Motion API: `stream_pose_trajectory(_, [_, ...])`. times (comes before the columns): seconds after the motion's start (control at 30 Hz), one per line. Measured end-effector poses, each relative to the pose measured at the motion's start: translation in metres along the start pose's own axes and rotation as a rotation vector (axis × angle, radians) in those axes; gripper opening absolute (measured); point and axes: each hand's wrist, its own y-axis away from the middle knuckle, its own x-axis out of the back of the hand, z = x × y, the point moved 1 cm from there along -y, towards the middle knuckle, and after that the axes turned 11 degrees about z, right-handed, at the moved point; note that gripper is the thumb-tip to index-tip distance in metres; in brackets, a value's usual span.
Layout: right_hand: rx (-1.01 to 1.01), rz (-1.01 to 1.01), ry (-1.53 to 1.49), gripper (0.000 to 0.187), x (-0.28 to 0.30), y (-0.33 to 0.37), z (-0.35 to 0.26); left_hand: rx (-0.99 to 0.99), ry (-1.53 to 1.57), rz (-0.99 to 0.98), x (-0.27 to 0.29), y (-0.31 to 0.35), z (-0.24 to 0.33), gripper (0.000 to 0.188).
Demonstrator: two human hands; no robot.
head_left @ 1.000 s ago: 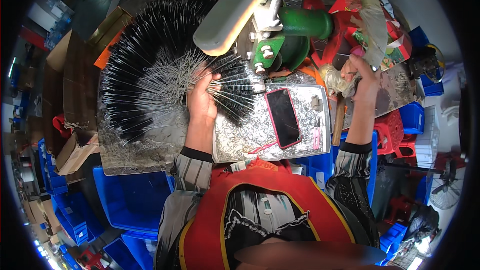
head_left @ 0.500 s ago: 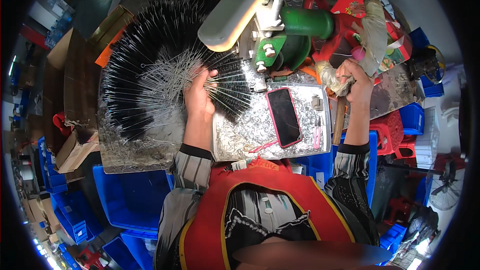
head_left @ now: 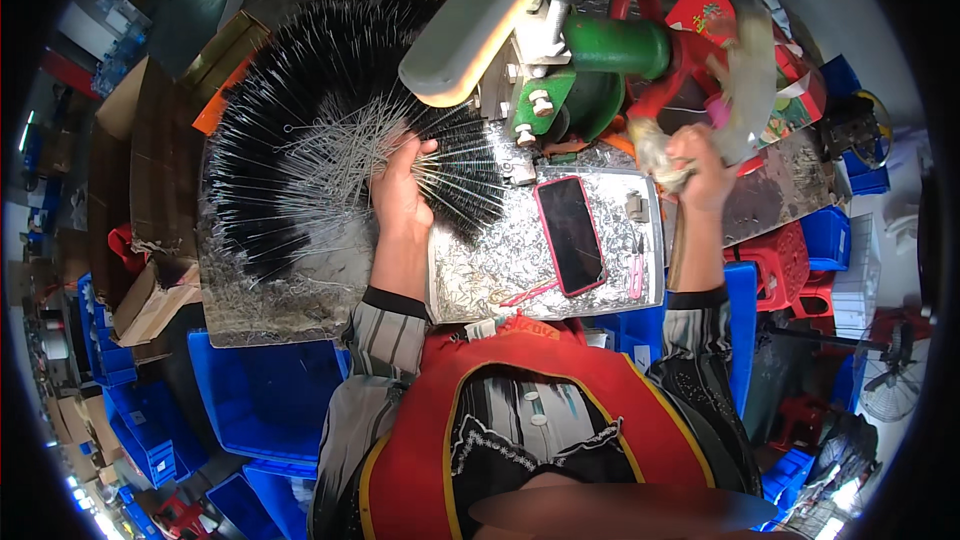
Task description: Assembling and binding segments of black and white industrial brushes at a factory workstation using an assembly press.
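A broad ring of thin wire brushes with black bristles (head_left: 262,140) is fanned out on the bench, their bare wire stems and small loops crossing in the middle. My left hand (head_left: 402,190) is closed around several stems at the fan's right side, thumb on top. Beside it stands a green bench press (head_left: 625,48) with a red handwheel (head_left: 690,65). A cloth-wrapped handle (head_left: 655,152) hangs from that wheel, and my right hand (head_left: 703,170), somewhat blurred, is closed on it. Brush ends near the machine are partly hidden under a long white lamp (head_left: 472,30).
A pink-edged phone (head_left: 570,235) lies on a tray strewn with metal scraps (head_left: 470,275), next to small pink-handled snips (head_left: 636,270). Blue bins (head_left: 265,395) stand below the bench. Cardboard boxes (head_left: 150,170) are at the left, red stools (head_left: 780,265) at the right.
My right hand has shifted slightly left and is blurred, with the handwheel's wrapped part blurred too. My left hand stays on the brush stems.
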Motion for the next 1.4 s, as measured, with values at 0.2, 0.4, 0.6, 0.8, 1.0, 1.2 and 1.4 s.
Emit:
stream_pose_trajectory(0.2, [-0.086,0.075,0.063,0.011,-0.002,0.003,0.006,0.053,0.098,-0.075,-0.002,0.006,0.009,0.022])
stream_pose_trajectory(0.4, [-0.337,0.151,0.153,0.012,-0.005,-0.014,-0.022,0.063,0.081,-0.078,0.006,0.002,0.006,0.022])
stream_pose_trajectory(0.6, [-0.268,0.194,0.141,0.013,0.008,-0.011,-0.006,0.070,0.098,-0.082,0.006,-0.007,-0.001,0.022])
stream_pose_trajectory(0.8, [-0.444,0.125,0.250,0.014,-0.003,-0.024,-0.035,0.091,0.115,-0.073,0.000,0.000,0.004,0.020])
stream_pose_trajectory(1.0, [0.066,0.072,-0.078,0.013,-0.009,0.007,0.011,0.003,0.112,-0.112,0.001,-0.004,-0.001,0.020])
stream_pose_trajectory(1.2, [0.109,-0.056,-0.089,0.017,0.000,0.008,0.031,0.090,-0.178,-0.301,-0.003,0.016,0.020,0.032])
stream_pose_trajectory(1.4, [0.051,-0.072,0.121,0.025,-0.006,0.008,0.026,0.118,-0.279,-0.311,-0.004,0.018,0.024,0.042])
